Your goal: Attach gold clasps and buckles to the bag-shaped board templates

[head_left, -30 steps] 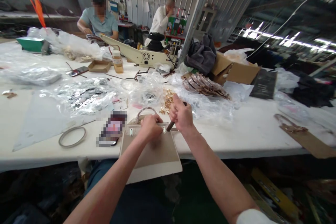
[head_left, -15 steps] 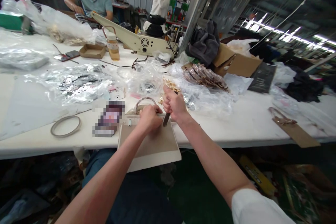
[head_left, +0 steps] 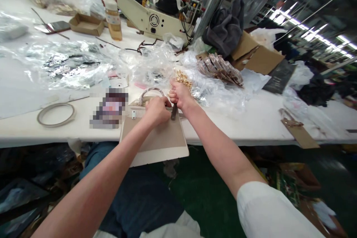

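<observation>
A tan and cream bag panel (head_left: 156, 141) hangs over the near edge of the white table (head_left: 251, 126), with its loop handle (head_left: 150, 92) lying on the table behind it. My left hand (head_left: 155, 111) is closed on the panel's top edge, pressing it down. My right hand (head_left: 180, 96) is a fist wrapped round a dark-handled tool (head_left: 174, 112) that points down at the panel's top right corner. A small metal fitting (head_left: 133, 113) sits near the panel's top left. A heap of gold hardware (head_left: 182, 79) lies just behind my right hand.
Crinkled clear plastic bags (head_left: 69, 63) cover the table's left and middle. A tape ring (head_left: 55, 114) lies at the near left. A stack of brown pieces (head_left: 220, 68), cardboard boxes (head_left: 256, 57), a cream machine arm (head_left: 139, 11), a bottle (head_left: 113, 16), a phone (head_left: 52, 26) and another bag panel (head_left: 298, 132) are around.
The view has tilted down and the co-workers have left the frame. My right fist has swung the tool from slanted to nearly upright over the panel's corner. My left hand keeps its hold.
</observation>
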`<action>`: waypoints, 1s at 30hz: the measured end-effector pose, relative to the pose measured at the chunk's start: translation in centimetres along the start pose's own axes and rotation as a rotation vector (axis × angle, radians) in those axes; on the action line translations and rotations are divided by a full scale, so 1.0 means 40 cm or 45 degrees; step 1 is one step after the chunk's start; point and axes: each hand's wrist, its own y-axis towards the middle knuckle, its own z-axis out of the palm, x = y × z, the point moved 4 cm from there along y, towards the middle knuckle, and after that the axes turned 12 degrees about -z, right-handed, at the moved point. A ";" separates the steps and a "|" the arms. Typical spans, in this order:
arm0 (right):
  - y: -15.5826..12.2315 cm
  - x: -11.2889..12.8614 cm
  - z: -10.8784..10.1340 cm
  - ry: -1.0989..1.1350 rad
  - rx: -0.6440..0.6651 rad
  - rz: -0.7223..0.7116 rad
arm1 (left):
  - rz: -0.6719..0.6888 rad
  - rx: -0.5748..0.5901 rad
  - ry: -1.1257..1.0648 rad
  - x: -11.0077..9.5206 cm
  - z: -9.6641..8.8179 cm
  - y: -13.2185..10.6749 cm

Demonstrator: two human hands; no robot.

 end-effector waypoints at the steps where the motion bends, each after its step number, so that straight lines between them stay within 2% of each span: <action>1: -0.003 0.004 0.002 -0.006 0.009 0.041 | -0.008 0.001 0.001 0.000 -0.002 -0.001; 3: -0.031 0.029 0.004 -0.002 0.052 -0.028 | -0.030 0.006 -0.009 -0.001 -0.007 -0.004; 7: -0.139 0.096 -0.007 -0.009 0.047 -0.642 | -0.031 0.035 -0.034 -0.001 -0.012 -0.009; 9: -0.188 0.098 -0.007 -0.081 0.045 -0.846 | -0.028 0.032 -0.046 0.000 -0.012 -0.009; 12: -0.223 0.069 0.004 -0.192 0.082 -0.966 | -0.038 0.029 -0.072 0.006 -0.009 -0.007; 17: -0.233 0.026 0.011 -0.279 0.113 -1.110 | 0.000 0.018 -0.084 0.008 -0.008 -0.010; 19: -0.228 0.029 0.013 -0.275 0.144 -1.121 | 0.019 0.020 -0.091 0.007 -0.011 -0.014; 21: -0.211 0.044 0.013 -0.235 0.159 -1.042 | 0.008 0.022 -0.105 0.008 -0.013 -0.016; 27: -0.116 0.103 0.007 -0.125 -0.056 -0.765 | 0.012 -0.011 -0.110 0.012 -0.012 -0.018; 30: -0.076 0.096 0.020 -0.130 -0.029 -0.613 | 0.024 -0.009 -0.105 0.010 -0.011 -0.019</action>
